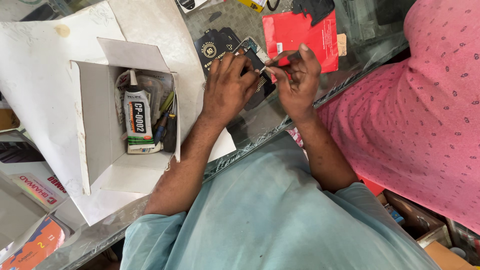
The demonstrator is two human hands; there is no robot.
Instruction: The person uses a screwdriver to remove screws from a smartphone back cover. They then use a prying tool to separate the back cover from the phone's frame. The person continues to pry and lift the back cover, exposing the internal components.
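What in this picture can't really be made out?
Head view only:
- Phone: mostly covered by the left hand.
- Thin tool in the right hand: too small to identify, its tip hidden by fingers.
- Box contents: lower parts hidden behind its wall.
- Person in pink: cut off by the right edge.

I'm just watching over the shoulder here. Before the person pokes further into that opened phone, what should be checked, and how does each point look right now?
1. Left hand steadies the phone: ok, its fingers lie over it.
2. Right hand grips the thin tool: ok, pinched between the fingertips.
3. Tool tip on the right spot: cannot tell, the fingers hide it.
4. Phone rests flat on the glass counter: cannot tell, mostly covered.
5. Spare tools within reach: ok, the open white box stands beside the left arm.
6. Elbow room: not ok, a person in a pink shirt stands close on the right.
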